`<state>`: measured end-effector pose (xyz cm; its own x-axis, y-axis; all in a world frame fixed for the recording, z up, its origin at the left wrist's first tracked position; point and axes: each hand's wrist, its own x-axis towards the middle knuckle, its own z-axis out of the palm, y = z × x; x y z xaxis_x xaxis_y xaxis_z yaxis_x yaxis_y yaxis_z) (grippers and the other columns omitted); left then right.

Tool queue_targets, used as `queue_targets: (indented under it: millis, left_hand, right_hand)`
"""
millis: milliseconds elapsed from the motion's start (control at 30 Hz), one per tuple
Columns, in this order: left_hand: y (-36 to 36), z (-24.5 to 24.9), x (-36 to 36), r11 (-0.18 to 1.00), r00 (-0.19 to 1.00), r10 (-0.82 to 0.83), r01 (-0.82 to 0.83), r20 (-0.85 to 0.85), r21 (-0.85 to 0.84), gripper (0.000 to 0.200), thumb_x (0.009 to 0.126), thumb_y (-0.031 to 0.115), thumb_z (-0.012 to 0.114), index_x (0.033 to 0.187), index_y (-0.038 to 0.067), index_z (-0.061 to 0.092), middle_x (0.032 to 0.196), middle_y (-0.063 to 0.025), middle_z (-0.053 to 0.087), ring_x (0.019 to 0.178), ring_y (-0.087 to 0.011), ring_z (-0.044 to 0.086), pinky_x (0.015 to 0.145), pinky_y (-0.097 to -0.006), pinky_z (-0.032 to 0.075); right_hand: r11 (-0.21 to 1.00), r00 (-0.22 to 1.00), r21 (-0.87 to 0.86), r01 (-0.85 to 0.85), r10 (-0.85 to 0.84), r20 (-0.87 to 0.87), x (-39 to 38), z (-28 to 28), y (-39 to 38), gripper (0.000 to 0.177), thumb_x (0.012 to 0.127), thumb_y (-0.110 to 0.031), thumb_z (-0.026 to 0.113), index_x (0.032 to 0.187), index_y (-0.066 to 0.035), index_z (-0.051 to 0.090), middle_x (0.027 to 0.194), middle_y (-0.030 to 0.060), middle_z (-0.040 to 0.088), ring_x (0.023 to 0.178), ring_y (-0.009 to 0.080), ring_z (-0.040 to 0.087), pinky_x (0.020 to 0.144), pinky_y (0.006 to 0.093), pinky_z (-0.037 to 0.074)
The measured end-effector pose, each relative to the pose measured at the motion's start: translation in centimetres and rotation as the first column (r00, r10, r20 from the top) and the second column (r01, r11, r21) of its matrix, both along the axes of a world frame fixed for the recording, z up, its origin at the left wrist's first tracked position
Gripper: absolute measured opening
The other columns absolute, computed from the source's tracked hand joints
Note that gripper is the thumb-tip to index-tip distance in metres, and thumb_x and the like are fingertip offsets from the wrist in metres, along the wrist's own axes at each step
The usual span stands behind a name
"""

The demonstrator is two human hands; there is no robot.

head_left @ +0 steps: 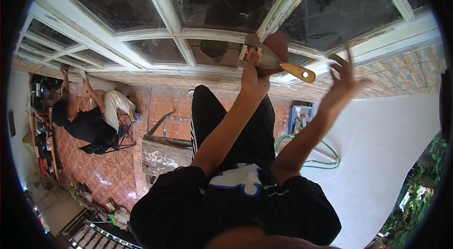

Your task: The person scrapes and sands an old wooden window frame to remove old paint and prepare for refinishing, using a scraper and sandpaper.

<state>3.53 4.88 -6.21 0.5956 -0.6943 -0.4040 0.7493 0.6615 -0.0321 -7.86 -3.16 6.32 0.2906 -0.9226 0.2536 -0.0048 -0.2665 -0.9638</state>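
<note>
My left hand [255, 77] is raised to the white window frame [214, 35], its fingers closed around the metal blade of a putty knife [269, 59]. The knife's yellow wooden handle points right, toward my other hand. A dark red sheet [276, 45] shows behind the blade, and a small red-and-white patterned piece lies by my fingertips; what it is I cannot tell. To the right, my right hand [343, 81] is in the air with fingers spread, slightly blurred, holding nothing. Paint on the frame is worn, with greenish and brown streaks.
At the left, another person [92, 124] sits on a folding chair, hands raised to the same window wall. Below me are a weathered wooden bench [165, 157] and tiled floor [111, 173]. A blue bin [300, 118] and green hose [325, 166] lie right.
</note>
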Motion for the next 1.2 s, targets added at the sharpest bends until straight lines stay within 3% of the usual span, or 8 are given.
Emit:
queue_targets:
  millis: [33,367,433,467,600,700,900,1200]
  left_hand:
    - [-0.1,0.2,0.1,1.000,1.000,0.002,-0.002,-0.004,0.009,0.032,0.092,0.019,0.061,0.120,0.008,0.051,0.118,-0.0073,0.057,0.109,-0.0240,0.059,0.095,-0.0471,0.052]
    - [-1.0,-1.0,-0.4,0.993,0.995,0.078,-0.083,0.064,0.089,0.033,0.094,0.024,0.059,0.120,0.007,0.049,0.111,-0.0064,0.058,0.107,-0.0209,0.058,0.093,-0.0397,0.052]
    - [-1.2,-2.7,0.4,0.984,0.976,0.135,-0.153,0.170,0.095,0.034,0.095,0.026,0.058,0.121,0.006,0.049,0.111,-0.0068,0.058,0.106,-0.0210,0.058,0.092,-0.0382,0.051]
    - [-0.7,-1.7,0.9,0.989,0.976,0.131,-0.139,0.172,0.040,0.036,0.095,0.029,0.057,0.120,0.004,0.049,0.111,-0.0068,0.058,0.105,-0.0219,0.058,0.093,-0.0391,0.049]
    - [-0.6,-0.9,0.1,0.979,0.973,0.181,-0.193,0.140,0.072,0.034,0.096,0.027,0.056,0.117,0.002,0.050,0.108,-0.0070,0.059,0.102,-0.0223,0.059,0.093,-0.0398,0.049]
    - [-1.3,-3.2,-0.7,0.993,0.981,0.111,-0.115,0.160,0.014,0.030,0.095,0.025,0.056,0.114,0.002,0.052,0.102,-0.0068,0.061,0.096,-0.0215,0.062,0.090,-0.0384,0.051]
    - [0.0,-2.3,-1.8,0.993,0.992,0.107,-0.110,0.068,0.040,0.028,0.096,0.019,0.055,0.121,0.009,0.048,0.111,-0.0038,0.058,0.104,-0.0169,0.058,0.097,-0.0358,0.047]
    - [1.2,-4.3,-3.0,0.996,0.999,0.004,-0.007,0.038,0.086,0.031,0.097,0.021,0.053,0.124,0.007,0.046,0.119,-0.0071,0.057,0.110,-0.0205,0.058,0.095,-0.0361,0.050]
  right_hand:
    - [0.988,0.992,-0.081,0.128,-0.127,0.023,-0.3,1.6,1.5,0.092,0.089,-0.074,0.003,0.133,-0.012,0.054,0.095,0.0096,0.063,0.089,0.0169,0.051,0.099,0.0401,0.034]
    - [0.983,0.969,-0.182,-0.012,-0.033,-0.244,0.5,-4.3,-3.7,0.098,0.085,-0.079,0.003,0.128,-0.010,0.058,0.097,0.0104,0.066,0.088,0.0233,0.052,0.102,0.0467,0.032]
    - [0.993,0.967,0.045,-0.106,0.114,-0.227,4.5,-5.6,-1.9,0.094,0.089,-0.073,0.002,0.125,-0.010,0.061,0.100,0.0098,0.065,0.089,0.0228,0.052,0.100,0.0434,0.034]
    - [0.995,0.948,-0.070,-0.068,0.042,-0.316,4.4,-4.7,-0.8,0.094,0.090,-0.071,-0.001,0.126,-0.011,0.061,0.096,0.0090,0.064,0.089,0.0208,0.051,0.098,0.0396,0.036]
    - [0.993,0.997,0.099,0.067,-0.065,-0.029,0.5,-3.2,-2.2,0.099,0.086,-0.076,-0.002,0.123,-0.010,0.062,0.081,0.0059,0.056,0.083,0.0171,0.050,0.092,0.0383,0.040]
    - [0.998,0.997,-0.038,0.056,-0.058,-0.045,-1.2,-1.9,-0.6,0.097,0.086,-0.077,0.001,0.121,-0.009,0.061,0.080,0.0043,0.054,0.081,0.0159,0.050,0.090,0.0381,0.041]
    - [0.983,0.988,0.102,-0.152,0.154,-0.013,-3.1,-2.9,-0.7,0.088,0.091,-0.071,0.007,0.123,-0.007,0.058,0.081,0.0042,0.053,0.084,0.0157,0.050,0.094,0.0384,0.038]
    - [0.995,0.988,0.042,-0.088,0.093,-0.127,-3.0,-1.9,2.5,0.082,0.094,-0.067,0.011,0.122,-0.005,0.058,0.080,0.0041,0.052,0.086,0.0153,0.050,0.099,0.0409,0.034]
